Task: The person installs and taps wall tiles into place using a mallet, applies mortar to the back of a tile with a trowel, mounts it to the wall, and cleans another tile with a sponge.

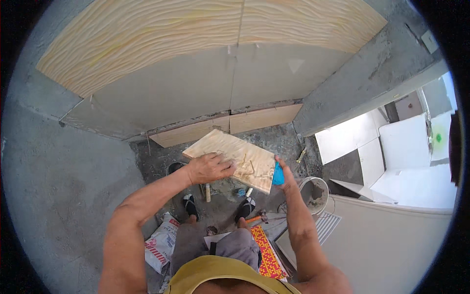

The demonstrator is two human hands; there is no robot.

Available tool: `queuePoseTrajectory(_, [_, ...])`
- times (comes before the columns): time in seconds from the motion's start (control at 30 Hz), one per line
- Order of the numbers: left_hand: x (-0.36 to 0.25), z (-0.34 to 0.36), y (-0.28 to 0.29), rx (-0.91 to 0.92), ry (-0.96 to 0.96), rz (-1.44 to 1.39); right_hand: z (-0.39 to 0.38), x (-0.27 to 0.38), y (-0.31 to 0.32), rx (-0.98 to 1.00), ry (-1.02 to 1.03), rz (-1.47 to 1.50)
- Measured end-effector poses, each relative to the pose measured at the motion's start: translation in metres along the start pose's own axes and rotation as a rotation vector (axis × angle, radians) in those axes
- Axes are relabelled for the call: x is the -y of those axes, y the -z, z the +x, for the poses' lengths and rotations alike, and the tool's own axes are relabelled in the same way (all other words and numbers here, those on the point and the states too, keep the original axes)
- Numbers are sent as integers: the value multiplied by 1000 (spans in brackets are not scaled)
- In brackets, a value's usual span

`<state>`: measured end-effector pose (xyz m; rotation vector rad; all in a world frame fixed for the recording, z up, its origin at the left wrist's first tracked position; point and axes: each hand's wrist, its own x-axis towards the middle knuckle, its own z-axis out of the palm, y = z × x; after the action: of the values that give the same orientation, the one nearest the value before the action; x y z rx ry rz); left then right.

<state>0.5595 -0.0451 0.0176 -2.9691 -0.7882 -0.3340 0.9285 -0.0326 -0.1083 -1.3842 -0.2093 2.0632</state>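
A beige tile (247,156) with a wavy relief is held tilted in front of my legs. My left hand (211,167) lies over its near left edge with the fingers bent and pressed on the patterned face; its thumb is hidden. At the tile's right end, my right hand (286,175) is closed round the edge, with a bright blue soft-looking piece (278,174) between palm and tile. A thin curled strand or mark (250,169) shows on the face; I cannot tell which.
Larger wavy tiles (166,41) cover the upper wall, with plainer low tiles (267,119) along its foot. A bucket (314,195) stands at right. By my feet lie a hammer (257,218), a white sack (163,242) and a red-yellow patterned board (268,252).
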Motion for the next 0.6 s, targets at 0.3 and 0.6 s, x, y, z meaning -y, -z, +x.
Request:
queuePoseTrajectory(0.3, [-28,43,3,-76,-106,-85,-56,30,8,145,184,205])
queuePoseTrajectory(0.6, [-6,13,-48,-129,1040,-1388,-104,98,13,95,243,-70])
